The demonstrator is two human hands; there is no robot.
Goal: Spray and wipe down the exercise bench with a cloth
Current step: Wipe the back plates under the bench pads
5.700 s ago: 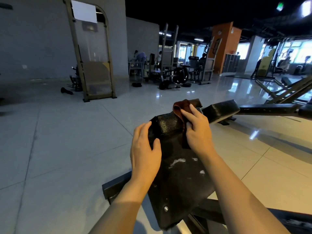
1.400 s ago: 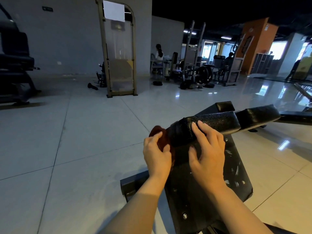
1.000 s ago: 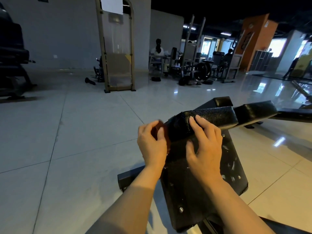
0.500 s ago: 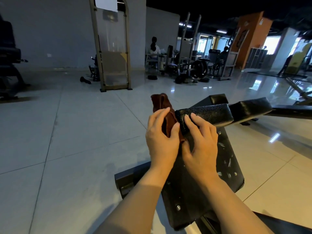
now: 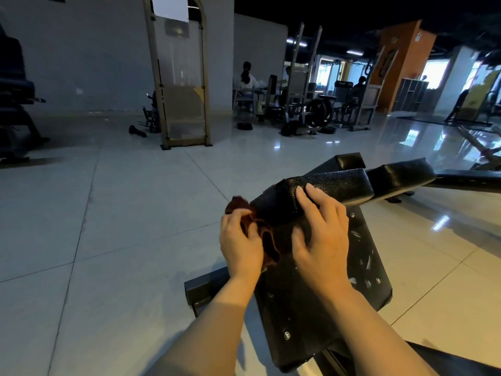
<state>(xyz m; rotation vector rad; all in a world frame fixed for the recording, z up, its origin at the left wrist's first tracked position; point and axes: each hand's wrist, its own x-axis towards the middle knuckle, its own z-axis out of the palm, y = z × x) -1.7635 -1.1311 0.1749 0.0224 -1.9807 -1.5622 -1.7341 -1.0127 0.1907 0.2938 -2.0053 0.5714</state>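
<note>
Left hand (image 5: 240,244) grips a crumpled reddish-brown cloth (image 5: 261,234), fingers curled around it, pressing it against the left edge of the black textured-vinyl exercise bench pad (image 5: 328,185). Part of the cloth pokes out above the hand, more bunches between the two hands. Motion blur on the left fingers and cloth, so exact finger placement is unclear.

Right hand (image 5: 321,229) lies flat on the pad, fingers straight and spread, fingertips (image 5: 301,192) up over the padded top edge, thumb pointing toward the cloth. Holds nothing, just braces the pad.

Bench: the pad's flat black backing panel (image 5: 360,270) faces the camera, tilted, with screw heads and pale scuffs on its right part. A second black padded section (image 5: 401,176) sits just right of the first, end to end, with a small black pad (image 5: 349,160) behind. Black metal frame (image 5: 469,180) runs off right. A dark rectangular base piece (image 5: 203,287) sits on the floor under the left forearm.

Surroundings: glossy pale tiled floor (image 5: 108,213) with light reflections. Tall arched metal-framed panel (image 5: 180,74) stands by the grey wall, white sheet at its top. Weight racks and plate machines (image 5: 309,104) further back, a seated person (image 5: 246,80) in a light top near them. Orange column (image 5: 398,63) at right rear. Dark machine (image 5: 13,104) at the far left edge.
</note>
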